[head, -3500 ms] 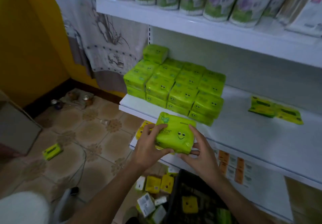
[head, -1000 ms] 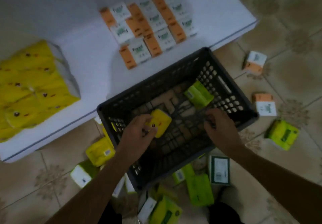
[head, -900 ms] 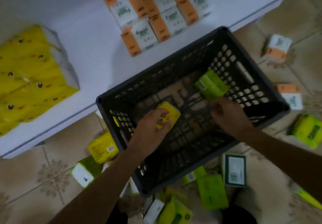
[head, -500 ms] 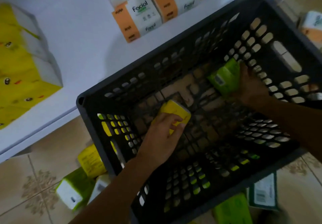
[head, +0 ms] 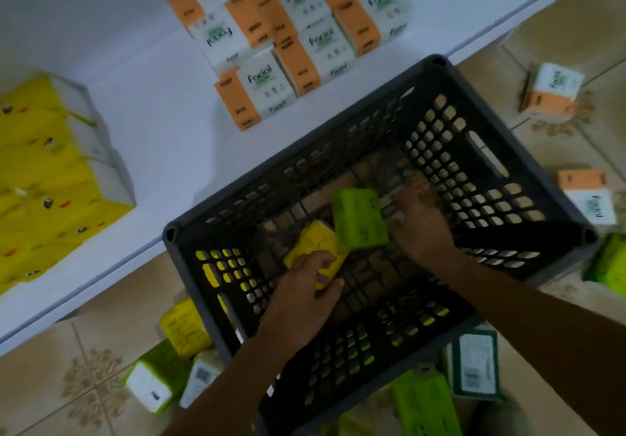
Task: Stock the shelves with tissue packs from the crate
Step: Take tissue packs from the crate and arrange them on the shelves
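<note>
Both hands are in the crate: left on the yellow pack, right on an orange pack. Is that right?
Not quite. The right hand holds a green pack, not an orange one, as the head view shows. The left hand does grip the yellow pack, and both are inside the crate.

Crate (head: 487,164): dark grey, perforated grid walls. Inside: one yellow pack (head: 313,247), one lime-green pack (head: 359,218). Shelf (head: 152,103) white; boxes on it (head: 271,39) orange-and-white; floor tiles (head: 84,384) beige, brown floral motif.
</note>
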